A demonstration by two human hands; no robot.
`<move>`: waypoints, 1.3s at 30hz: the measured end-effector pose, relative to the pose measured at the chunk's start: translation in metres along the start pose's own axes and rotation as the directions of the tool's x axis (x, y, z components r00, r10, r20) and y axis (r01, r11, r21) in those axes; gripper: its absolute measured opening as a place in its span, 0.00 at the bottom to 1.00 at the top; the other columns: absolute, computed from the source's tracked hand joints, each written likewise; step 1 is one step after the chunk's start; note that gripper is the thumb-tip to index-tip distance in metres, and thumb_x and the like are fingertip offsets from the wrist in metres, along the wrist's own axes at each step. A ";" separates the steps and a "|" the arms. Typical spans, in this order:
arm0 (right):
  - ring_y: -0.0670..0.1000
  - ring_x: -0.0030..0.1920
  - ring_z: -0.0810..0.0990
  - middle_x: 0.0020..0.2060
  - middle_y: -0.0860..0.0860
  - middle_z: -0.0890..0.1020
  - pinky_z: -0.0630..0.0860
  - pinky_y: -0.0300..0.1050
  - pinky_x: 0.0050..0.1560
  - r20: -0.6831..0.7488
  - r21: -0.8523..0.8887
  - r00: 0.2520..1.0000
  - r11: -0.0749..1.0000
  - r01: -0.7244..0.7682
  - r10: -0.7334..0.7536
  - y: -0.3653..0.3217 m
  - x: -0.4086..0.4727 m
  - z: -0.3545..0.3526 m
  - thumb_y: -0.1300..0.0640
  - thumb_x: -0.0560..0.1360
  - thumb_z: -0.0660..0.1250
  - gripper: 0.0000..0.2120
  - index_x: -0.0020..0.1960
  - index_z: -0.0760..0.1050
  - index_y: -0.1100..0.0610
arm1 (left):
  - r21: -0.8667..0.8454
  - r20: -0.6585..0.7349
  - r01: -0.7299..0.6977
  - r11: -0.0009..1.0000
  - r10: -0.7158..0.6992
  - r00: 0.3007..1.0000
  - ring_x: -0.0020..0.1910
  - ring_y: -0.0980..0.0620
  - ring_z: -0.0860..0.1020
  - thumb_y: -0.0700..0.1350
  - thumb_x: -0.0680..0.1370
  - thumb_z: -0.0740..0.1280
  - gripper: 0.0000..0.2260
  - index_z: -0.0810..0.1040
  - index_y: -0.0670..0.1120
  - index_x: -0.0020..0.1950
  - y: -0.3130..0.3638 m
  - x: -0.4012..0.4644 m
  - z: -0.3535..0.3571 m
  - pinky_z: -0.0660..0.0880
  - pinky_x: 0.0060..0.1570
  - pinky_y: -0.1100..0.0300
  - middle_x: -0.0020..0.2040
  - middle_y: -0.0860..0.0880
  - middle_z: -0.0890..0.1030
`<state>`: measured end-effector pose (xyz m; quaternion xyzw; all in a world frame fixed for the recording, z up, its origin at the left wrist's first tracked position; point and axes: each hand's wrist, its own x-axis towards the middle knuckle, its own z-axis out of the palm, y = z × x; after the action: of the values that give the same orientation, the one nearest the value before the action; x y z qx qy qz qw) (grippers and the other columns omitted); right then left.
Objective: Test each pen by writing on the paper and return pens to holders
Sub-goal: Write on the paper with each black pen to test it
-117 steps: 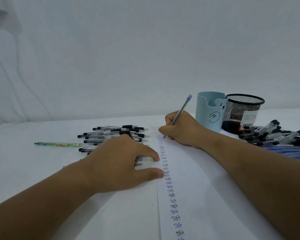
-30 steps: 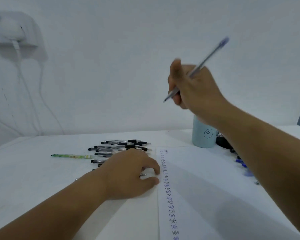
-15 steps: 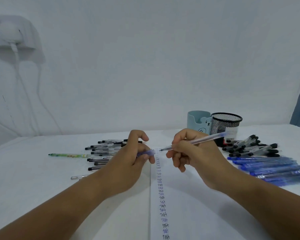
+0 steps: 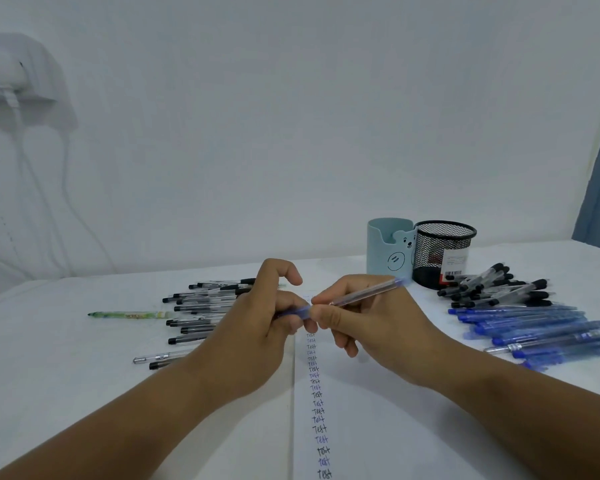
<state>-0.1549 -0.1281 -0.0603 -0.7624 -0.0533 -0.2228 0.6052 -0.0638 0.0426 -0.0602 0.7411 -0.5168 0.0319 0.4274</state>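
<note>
Two hands are seen meeting at the centre of the frame, above the top of the paper. A blue pen is gripped by the right hand, thumb and curled fingers closed round the barrel, its far end pointing up and right toward the holders. A blue cap is pinched by the left hand between thumb and fingers, the index finger raised and hooked above. The pen's tip is hidden where the two hands touch, so whether the cap is already seated cannot be told.

A column of "Test" words is seen running down the paper's left edge; its top is covered by the hands and its bottom cut off by the lower edge of the frame. A pile of black pens at centre left is partly blocked by the left hand, with a green pen lying apart further left. At centre right stand a light blue holder and a black mesh holder, touching; what they contain cannot be made out. Below them, black-capped pens and a spread of blue pens are laid out on the white table, the blue ones reaching the right edge. A blurred white plug with cables is seen at upper left
</note>
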 end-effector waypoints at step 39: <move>0.42 0.34 0.80 0.36 0.47 0.85 0.72 0.31 0.29 -0.254 -0.819 0.923 0.443 -0.363 0.288 -0.037 0.006 -0.205 0.70 0.74 0.68 0.16 0.45 0.85 0.50 | 0.471 0.059 -0.104 0.876 0.087 0.994 0.63 0.65 0.71 0.69 0.77 0.56 0.12 0.73 0.67 0.54 -0.021 -0.001 0.014 0.71 0.60 0.49 0.56 0.71 0.75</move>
<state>-0.2188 -0.3136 0.0105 -0.9461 0.2337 -0.1284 0.1837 -0.0532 0.0361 -0.0818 0.7970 -0.5370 0.1646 0.2221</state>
